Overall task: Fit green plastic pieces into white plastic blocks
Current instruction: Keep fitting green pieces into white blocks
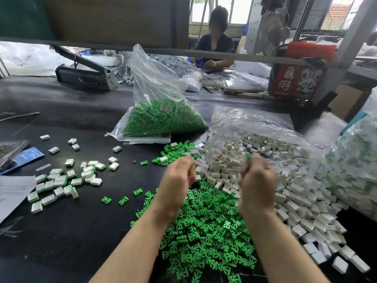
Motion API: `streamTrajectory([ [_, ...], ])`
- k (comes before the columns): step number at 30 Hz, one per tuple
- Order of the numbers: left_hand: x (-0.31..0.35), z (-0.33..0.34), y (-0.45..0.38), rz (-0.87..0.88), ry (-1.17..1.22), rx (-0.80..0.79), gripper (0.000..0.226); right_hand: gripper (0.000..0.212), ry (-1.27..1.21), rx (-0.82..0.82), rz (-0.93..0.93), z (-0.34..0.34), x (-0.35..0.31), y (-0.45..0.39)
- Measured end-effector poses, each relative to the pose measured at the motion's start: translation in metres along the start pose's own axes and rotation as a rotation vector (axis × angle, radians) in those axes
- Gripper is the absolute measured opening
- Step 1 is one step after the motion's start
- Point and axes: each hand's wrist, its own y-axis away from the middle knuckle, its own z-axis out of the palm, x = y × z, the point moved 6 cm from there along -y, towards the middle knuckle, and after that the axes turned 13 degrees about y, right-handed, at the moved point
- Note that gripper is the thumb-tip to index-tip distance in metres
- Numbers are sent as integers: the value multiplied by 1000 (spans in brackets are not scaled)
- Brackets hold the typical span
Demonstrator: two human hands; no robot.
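A big heap of loose green plastic pieces [206, 225] lies on the black table in front of me. To its right, white plastic blocks [289, 201] spill from a clear bag [255, 127]. My left hand [177, 180] hovers over the far edge of the green heap, its fingers curled and blurred; what it holds is hidden. My right hand [257, 184] hovers over the white blocks, fingers curled, with a smear of green piece [247, 155] at its fingertips. The hands are apart. White blocks with green pieces in them [59, 180] lie scattered at the left.
A clear bag of green pieces [163, 117] stands behind the heap. Another bag of assembled blocks [350, 164] sits at the right edge. Paper [12, 193] and a blue packet [26, 156] lie at the left. A person works across the table, beyond a sealing machine [85, 74] and a red box [295, 76].
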Motion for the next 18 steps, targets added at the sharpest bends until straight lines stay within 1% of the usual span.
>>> streamTrajectory([
  [1,2,-5,-1,-2,36,15,42,37,-39,67,14,-13,-2,-8],
  [2,3,-7,-1,-15,72,4,42,35,-71,98,12,-20,-3,-11],
  [3,1,-3,-1,-40,103,-27,42,32,-84,89,-5,-21,-5,-12],
  [5,-4,11,2,-92,122,-113,42,30,-38,12,-85,-8,-7,-4],
  [8,-8,26,6,-125,119,-208,41,32,142,-68,-306,16,-16,15],
  [10,-8,31,8,-102,71,-247,47,31,228,-92,-420,24,-20,22],
  [12,-9,35,10,-92,20,-267,58,30,305,-95,-482,27,-19,26],
  [14,-11,37,11,-78,-63,-269,67,29,369,-69,-503,28,-16,28],
  [17,-14,37,11,-4,-271,-271,78,31,433,12,-479,24,-13,24],
  [18,-14,37,10,16,-269,-285,75,32,436,26,-452,23,-12,22],
])
